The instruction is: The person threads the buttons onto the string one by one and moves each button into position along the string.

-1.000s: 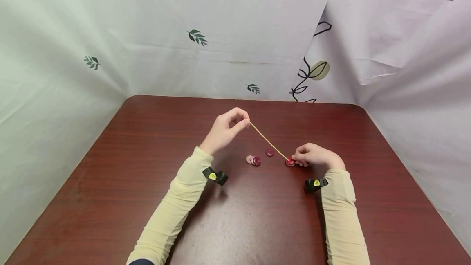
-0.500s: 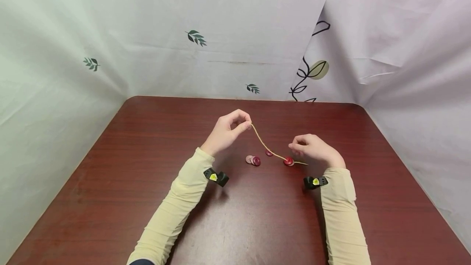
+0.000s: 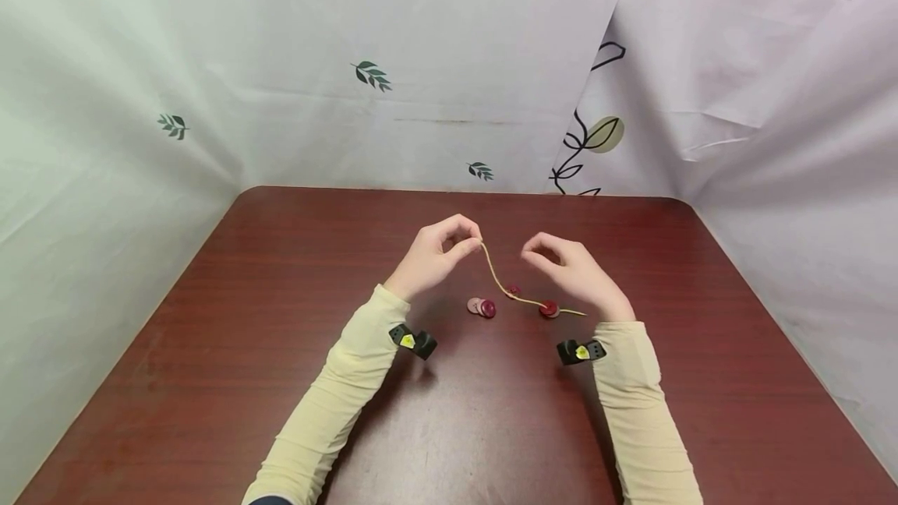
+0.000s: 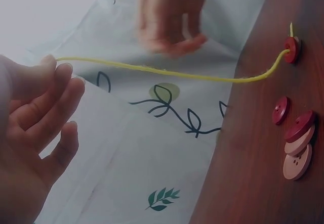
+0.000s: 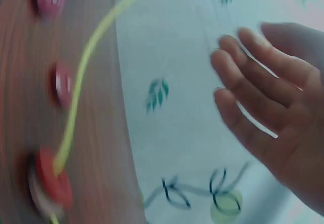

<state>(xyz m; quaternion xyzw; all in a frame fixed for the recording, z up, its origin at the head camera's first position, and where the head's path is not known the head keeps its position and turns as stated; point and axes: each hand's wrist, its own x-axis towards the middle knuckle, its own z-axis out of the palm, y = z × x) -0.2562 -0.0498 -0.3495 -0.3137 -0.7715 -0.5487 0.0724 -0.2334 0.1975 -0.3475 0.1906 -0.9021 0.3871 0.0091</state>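
My left hand [image 3: 436, 257] pinches one end of a yellow string [image 4: 177, 74] between thumb and fingertips, above the table. From there the string sags down to a red button [image 3: 548, 308] lying on the table, passes through it, and a short tail shows on its far side. Under the red button a paler button [image 5: 39, 192] peeks out. My right hand [image 3: 577, 273] hovers to the right of the string with loosely curved fingers and holds nothing. A small dark-red button [image 4: 281, 110] lies close to the string.
Left of the threaded pair, a dark-red button [image 4: 301, 126] overlaps pale pink buttons [image 4: 297, 162] on the brown table [image 3: 337, 318]. Behind the table hangs a white cloth [image 3: 302, 100] with leaf prints.
My right hand has let go at the red button, risen and moved left toward the left hand. The string has gone from taut to slack; its tail now shows.
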